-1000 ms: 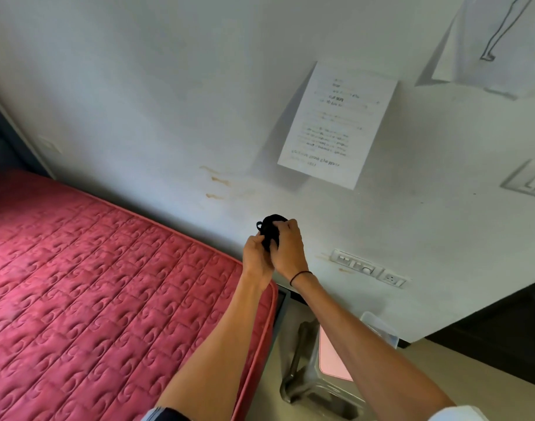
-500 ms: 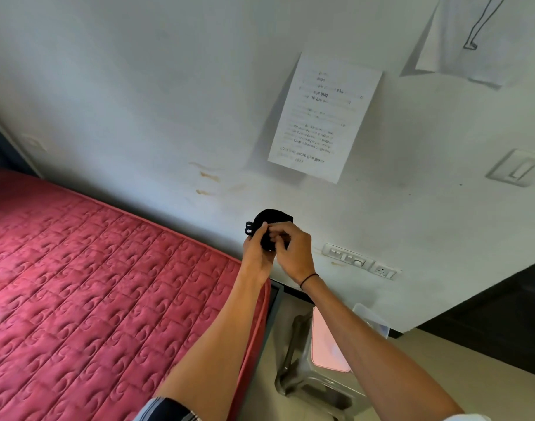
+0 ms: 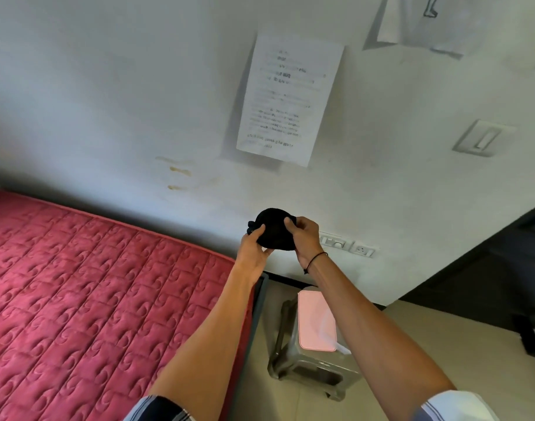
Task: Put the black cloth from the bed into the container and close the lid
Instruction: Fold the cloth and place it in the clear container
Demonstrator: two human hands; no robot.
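hands a touch farther apart than half a second ago, and more of the cloth (image 3: 274, 228) shows between them now; back then the fingers nearly met over a tight little wad. the stool sits lower in view too, its pink top in full sight.

the cloth is bunched into a rounded lump, held up in the air in front of the wall (image 3: 138, 86), above the gap between bed (image 3: 78, 299) and stool (image 3: 316, 360). long axis runs roughly side to side, hand to hand, with a small knotted tail poking out toward the left, just above the left thumb.

left hand (image 3: 254, 253) grips the cloth's left lower edge, thumb pressed on the near face, other fingers tucked behind and out of sight. right hand (image 3: 305, 238) pinches the right edge, thumb tip on the front, fingers curled round behind it. both grips closed on the fabric, neither fist clenched tight. a black band (image 3: 316, 259) circles the right wrist.

the container (image 3: 316, 325) with its pink lid rests on the stool, well below the fingers.
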